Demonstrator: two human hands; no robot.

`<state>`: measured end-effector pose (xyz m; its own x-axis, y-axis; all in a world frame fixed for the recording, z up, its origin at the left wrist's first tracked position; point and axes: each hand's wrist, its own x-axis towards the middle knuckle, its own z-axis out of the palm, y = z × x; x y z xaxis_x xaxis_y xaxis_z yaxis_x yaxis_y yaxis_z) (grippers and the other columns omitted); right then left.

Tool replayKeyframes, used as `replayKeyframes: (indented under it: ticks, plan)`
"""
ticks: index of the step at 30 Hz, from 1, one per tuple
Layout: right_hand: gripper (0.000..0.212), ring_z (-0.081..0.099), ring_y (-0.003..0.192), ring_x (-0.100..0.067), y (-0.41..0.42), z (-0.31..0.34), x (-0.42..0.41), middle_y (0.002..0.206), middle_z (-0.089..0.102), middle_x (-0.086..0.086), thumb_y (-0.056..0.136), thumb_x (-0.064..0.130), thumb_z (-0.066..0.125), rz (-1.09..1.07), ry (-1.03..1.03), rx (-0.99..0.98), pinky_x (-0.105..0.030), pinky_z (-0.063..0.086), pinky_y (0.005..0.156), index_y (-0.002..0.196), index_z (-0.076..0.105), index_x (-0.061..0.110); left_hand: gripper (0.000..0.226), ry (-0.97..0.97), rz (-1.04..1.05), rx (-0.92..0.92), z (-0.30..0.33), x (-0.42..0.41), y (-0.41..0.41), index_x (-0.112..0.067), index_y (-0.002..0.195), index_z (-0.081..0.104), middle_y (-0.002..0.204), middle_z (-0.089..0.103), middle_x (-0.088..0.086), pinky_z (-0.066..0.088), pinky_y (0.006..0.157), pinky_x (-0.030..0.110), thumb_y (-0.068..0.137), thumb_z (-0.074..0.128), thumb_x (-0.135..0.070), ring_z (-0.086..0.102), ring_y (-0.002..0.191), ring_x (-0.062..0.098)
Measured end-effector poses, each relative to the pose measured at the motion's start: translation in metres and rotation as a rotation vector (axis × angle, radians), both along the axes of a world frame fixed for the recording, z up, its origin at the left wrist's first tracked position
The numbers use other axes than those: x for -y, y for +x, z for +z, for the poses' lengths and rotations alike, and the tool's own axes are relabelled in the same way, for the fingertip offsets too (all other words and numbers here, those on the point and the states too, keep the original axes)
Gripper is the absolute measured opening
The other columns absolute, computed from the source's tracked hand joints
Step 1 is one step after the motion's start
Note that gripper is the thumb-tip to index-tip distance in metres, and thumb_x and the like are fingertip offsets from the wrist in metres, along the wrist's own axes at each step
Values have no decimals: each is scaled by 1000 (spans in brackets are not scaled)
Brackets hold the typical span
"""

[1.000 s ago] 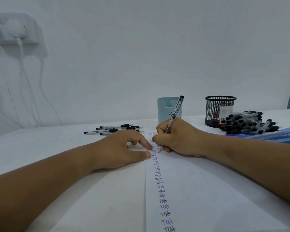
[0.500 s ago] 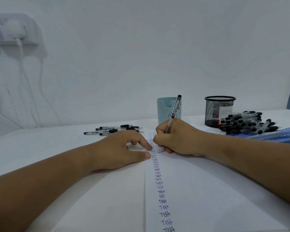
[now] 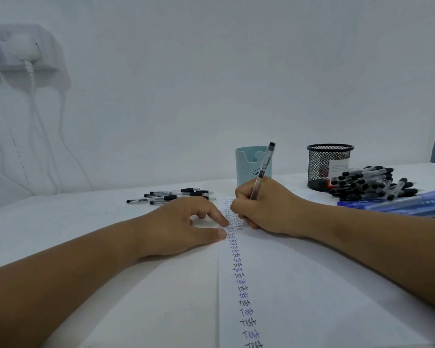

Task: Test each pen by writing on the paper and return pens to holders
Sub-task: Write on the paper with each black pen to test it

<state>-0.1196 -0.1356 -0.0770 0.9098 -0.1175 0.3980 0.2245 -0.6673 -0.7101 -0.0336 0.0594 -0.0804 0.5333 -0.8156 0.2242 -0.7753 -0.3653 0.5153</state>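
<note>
We note R hand (image 3: 266, 209) fingers clamped on pen (image 3: 261, 172), axis tilted up and far; teal holder (image 3: 244, 167) just beyond. L hand (image 3: 186, 224) fingers spread, pressing paper (image 3: 274, 285).

Soft, even, cool bluish light fills the scene, leaving only faint shadows under the forearms on the table (image 3: 60, 222), while the wide lens bends the edges and the pen (image 3: 263, 172) top is slightly motion-blurred.
</note>
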Motion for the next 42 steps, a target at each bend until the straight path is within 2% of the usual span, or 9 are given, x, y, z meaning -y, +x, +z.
replayKeyframes:
  ticks: [4, 7, 10, 15, 19, 25, 31, 39, 42]
  plan:
    - [61, 45, 48, -12, 2, 1, 6, 52, 52, -2, 99, 51, 46, -19, 265, 94, -25, 37, 52, 58, 56, 7, 17, -1, -8, 5, -1, -1, 1, -43, 103, 73, 118, 63, -26, 46, 97, 22, 86, 74, -45, 52, 115, -7]
    - [60, 41, 51, -9, 1, 8, 16, 52, 48, 10, 101, 58, 40, -115, 79, 237, -28, 36, 59, 60, 50, 14, 18, -1, -16, 5, -1, -1, 2, -44, 103, 73, 119, 62, -29, 45, 95, 20, 86, 74, -46, 52, 116, -7]
    - [48, 40, 45, -7, -6, 15, 21, 45, 44, 11, 85, 71, 38, -130, -143, 278, -22, 31, 50, 91, 48, 24, 17, 0, -20, 7, -2, -1, 3, -43, 103, 73, 119, 63, -29, 44, 94, 18, 86, 74, -44, 52, 116, -7]
    - [23, 46, 53, -6, -11, 13, 24, 53, 48, 7, 103, 48, 40, -229, -591, 214, -25, 26, 52, 106, 53, 29, 18, -17, -3, -4, -2, -1, 2, -45, 102, 73, 118, 62, -29, 45, 96, 20, 85, 75, -45, 52, 115, -7]
    - [13, 51, 60, -1, -11, 9, 24, 51, 50, 10, 100, 44, 49, -184, -593, 301, -23, 24, 52, 92, 56, 36, 18, -7, -5, 4, -1, -1, 1, -44, 103, 73, 119, 62, -27, 46, 97, 22, 86, 75, -45, 51, 116, -6]
    - [14, 50, 61, 3, -9, 8, 29, 50, 42, 14, 96, 43, 61, -186, -639, 338, -21, 25, 54, 100, 67, 31, 17, 4, -3, -1, 0, -2, 0, -45, 103, 73, 120, 63, -26, 45, 97, 21, 86, 74, -45, 51, 117, -6]
    - [13, 52, 83, -12, -9, 25, 41, 95, 57, 11, 95, 32, 66, -175, -675, 178, -32, 46, 77, 104, 74, 26, 10, -130, 103, -109, 0, 1, -2, -47, 92, 74, 92, 61, -38, 42, 75, 12, 88, 75, -37, 58, 81, -16]
    - [18, 63, 89, -13, -38, 75, 95, 91, 67, 11, 92, 16, 70, -293, -655, -10, -32, 53, 82, 99, 77, 31, 20, -110, 117, 99, -5, -2, -2, -55, 102, 66, 110, 62, -32, 48, 93, 27, 86, 71, -44, 54, 106, -13]
    - [17, 63, 84, -7, -54, 92, 123, 91, 68, 11, 91, 10, 71, -363, -641, -66, -23, 47, 78, 95, 79, 25, 24, -128, 77, 130, -7, 0, -2, -55, 101, 66, 115, 60, -35, 47, 87, 24, 86, 73, -39, 53, 108, -11]
